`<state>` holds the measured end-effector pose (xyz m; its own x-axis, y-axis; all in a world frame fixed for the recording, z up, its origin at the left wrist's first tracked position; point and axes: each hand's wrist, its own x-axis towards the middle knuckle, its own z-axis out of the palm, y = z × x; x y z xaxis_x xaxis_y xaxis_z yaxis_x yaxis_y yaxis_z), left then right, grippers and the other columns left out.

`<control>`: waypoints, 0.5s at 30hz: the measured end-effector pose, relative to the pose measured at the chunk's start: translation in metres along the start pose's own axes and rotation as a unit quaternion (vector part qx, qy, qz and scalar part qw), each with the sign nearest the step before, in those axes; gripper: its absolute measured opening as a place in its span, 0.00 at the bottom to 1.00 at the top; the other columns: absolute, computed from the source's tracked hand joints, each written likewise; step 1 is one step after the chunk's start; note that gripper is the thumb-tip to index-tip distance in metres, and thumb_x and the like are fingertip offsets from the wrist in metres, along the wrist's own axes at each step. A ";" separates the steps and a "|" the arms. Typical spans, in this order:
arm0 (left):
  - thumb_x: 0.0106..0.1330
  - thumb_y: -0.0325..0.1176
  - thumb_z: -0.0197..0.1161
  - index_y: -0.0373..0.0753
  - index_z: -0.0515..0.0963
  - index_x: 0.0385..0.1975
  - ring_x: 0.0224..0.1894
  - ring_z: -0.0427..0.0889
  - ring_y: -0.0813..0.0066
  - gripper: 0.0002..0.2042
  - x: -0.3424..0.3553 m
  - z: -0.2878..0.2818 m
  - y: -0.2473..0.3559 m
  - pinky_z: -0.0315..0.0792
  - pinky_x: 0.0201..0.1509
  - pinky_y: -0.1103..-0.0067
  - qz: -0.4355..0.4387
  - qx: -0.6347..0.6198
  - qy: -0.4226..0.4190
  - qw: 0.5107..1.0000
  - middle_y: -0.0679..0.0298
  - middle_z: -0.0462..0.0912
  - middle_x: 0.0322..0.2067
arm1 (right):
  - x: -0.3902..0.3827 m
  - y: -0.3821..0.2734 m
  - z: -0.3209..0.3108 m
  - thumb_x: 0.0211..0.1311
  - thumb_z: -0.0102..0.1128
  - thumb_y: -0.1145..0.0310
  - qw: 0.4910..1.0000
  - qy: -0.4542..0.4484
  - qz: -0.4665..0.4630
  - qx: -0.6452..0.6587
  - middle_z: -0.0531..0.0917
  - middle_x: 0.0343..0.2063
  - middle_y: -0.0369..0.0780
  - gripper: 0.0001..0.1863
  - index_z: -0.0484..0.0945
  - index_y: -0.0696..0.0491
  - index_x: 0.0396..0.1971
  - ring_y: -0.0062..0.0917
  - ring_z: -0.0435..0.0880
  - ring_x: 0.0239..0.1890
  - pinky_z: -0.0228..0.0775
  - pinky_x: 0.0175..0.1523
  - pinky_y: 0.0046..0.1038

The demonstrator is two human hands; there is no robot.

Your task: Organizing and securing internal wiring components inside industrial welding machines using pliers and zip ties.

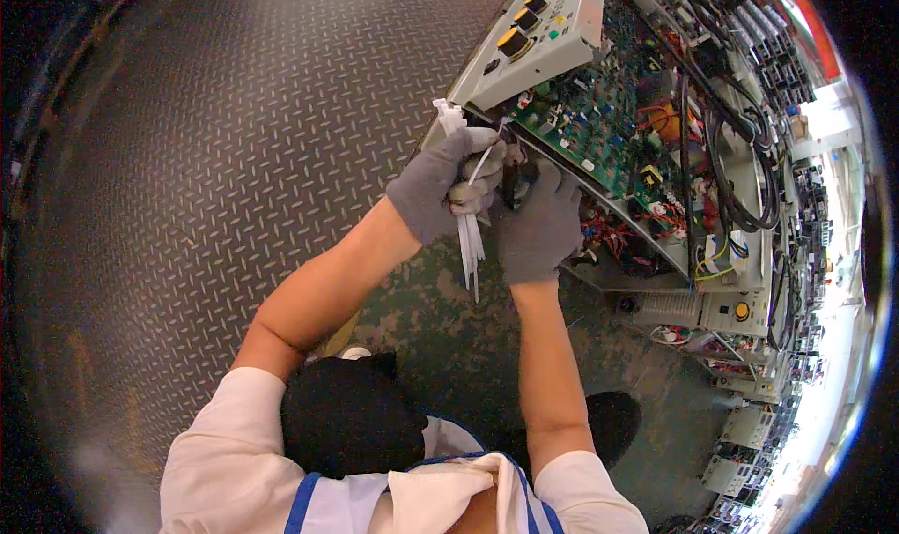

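Observation:
My left hand (426, 187), in a grey glove, is closed round a bundle of white cable ties (470, 251). Their tails hang below the fist and their heads stick out above it. One tie (482, 164) curves across the fingers toward the machine's edge. My right hand (541, 229), also gloved, is closed beside it, with a small dark tool (518, 185) between thumb and fingers; its kind cannot be made out. Both hands are at the near corner of an opened machine with a green circuit board (599, 122). The right fingertips are partly hidden under the board's edge.
A pale control panel (538, 42) with black and yellow knobs fronts the machine. Black cables (716, 159) loop over its right side. More machines (740, 314) line the right. Patterned metal plate (243, 140) covers the left; worn green floor (440, 337) lies below my hands.

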<state>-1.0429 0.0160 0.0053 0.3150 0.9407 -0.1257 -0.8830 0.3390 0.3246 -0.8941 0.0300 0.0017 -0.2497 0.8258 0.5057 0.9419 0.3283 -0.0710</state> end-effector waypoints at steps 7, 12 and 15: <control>0.63 0.36 0.54 0.38 0.72 0.26 0.08 0.58 0.88 0.09 0.001 -0.003 -0.006 0.49 0.07 0.88 0.028 0.077 0.032 0.996 0.74 0.64 0.12 | 0.005 -0.010 -0.002 0.36 0.68 0.68 1.000 -0.011 0.008 0.023 0.73 0.41 0.47 0.30 0.66 0.53 0.44 0.45 0.74 0.44 0.73 0.43 0.40; 0.63 0.36 0.54 0.38 0.71 0.25 0.08 0.58 0.87 0.09 0.000 -0.013 -0.005 0.49 0.07 0.88 0.025 0.006 -0.059 0.998 0.72 0.65 0.13 | -0.003 -0.005 0.000 0.38 0.67 0.68 0.997 -0.009 0.016 0.077 0.74 0.38 0.46 0.28 0.68 0.55 0.43 0.43 0.75 0.42 0.73 0.43 0.37; 0.62 0.36 0.55 0.39 0.71 0.25 0.10 0.62 0.85 0.08 0.000 -0.009 -0.004 0.53 0.09 0.86 0.040 0.028 0.009 0.999 0.70 0.69 0.14 | -0.012 0.005 0.004 0.42 0.65 0.69 0.958 0.025 0.067 0.279 0.75 0.32 0.41 0.22 0.71 0.56 0.40 0.32 0.76 0.36 0.71 0.40 0.30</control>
<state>-1.0423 0.0141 -0.0040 0.2375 0.9646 -0.1144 -0.8836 0.2635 0.3870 -0.8874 0.0237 -0.0081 -0.1112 0.8593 0.4992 0.6951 0.4262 -0.5789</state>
